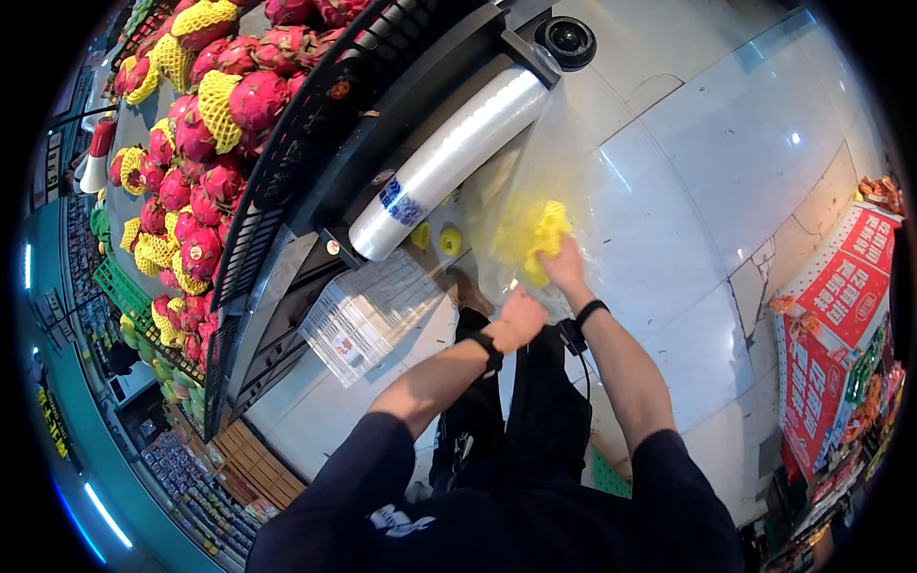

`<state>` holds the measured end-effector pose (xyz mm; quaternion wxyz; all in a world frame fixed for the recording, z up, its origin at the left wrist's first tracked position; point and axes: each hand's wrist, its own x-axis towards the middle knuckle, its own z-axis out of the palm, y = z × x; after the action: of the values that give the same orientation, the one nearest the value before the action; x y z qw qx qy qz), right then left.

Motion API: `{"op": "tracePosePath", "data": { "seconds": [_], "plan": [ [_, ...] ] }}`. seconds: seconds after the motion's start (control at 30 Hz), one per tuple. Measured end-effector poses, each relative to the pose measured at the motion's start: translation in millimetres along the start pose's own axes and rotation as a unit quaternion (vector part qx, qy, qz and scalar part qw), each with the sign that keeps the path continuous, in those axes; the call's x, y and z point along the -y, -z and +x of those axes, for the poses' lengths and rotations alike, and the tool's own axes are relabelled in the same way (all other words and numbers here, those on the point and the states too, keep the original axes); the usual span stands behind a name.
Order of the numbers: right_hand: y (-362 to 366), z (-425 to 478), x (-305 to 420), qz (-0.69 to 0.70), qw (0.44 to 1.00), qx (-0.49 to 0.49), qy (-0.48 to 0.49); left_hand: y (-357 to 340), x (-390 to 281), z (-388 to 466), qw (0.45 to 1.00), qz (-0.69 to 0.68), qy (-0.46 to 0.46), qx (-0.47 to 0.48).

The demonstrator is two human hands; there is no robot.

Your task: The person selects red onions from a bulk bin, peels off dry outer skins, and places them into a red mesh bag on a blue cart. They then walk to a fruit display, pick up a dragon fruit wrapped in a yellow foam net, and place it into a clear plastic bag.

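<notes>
A clear plastic bag (501, 197) hangs in front of me, stretching from near the end of the bag roll (458, 154) towards my hands. My left hand (521, 319) is closed on the bag's near edge. Yellow foam fruit nets (550, 228) are bunched in the fingers of my right hand (564, 266), at the bag's mouth. Whether those fingers are fully inside the bag, I cannot tell. More yellow netting shows blurred through the film beside them.
Dragon fruit (259, 100), some in yellow foam nets, fill a black-rimmed display (269, 157) at left. Below the roll stands a white plastic crate (376, 311). Yellow nets (450, 241) lie beyond it. A red promotional stand (824, 301) with packaged goods is at right.
</notes>
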<state>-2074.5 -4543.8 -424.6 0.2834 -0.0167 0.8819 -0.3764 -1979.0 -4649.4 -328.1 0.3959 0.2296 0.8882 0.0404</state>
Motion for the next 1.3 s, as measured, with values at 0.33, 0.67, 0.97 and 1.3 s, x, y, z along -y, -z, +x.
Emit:
{"op": "tracePosePath", "data": {
  "seconds": [0.33, 0.67, 0.97, 1.3],
  "plan": [
    [-3, 34, 22, -0.299, 0.947, 0.085, 0.083, 47, -20, -96, 0.946, 0.04, 0.075, -0.312],
    [141, -135, 11, -0.273, 0.96, 0.059, 0.033, -42, -42, -281, 0.807, -0.388, 0.248, -0.37],
    [39, -294, 92, -0.325, 0.893, 0.215, 0.223, -383, -228, -551, 0.499, -0.567, 0.611, -0.238],
    [-293, -550, 351, -0.341, 0.638, 0.473, 0.503, -624, -429, -635, 0.066, -0.767, 0.583, -0.26]
  ]
}}
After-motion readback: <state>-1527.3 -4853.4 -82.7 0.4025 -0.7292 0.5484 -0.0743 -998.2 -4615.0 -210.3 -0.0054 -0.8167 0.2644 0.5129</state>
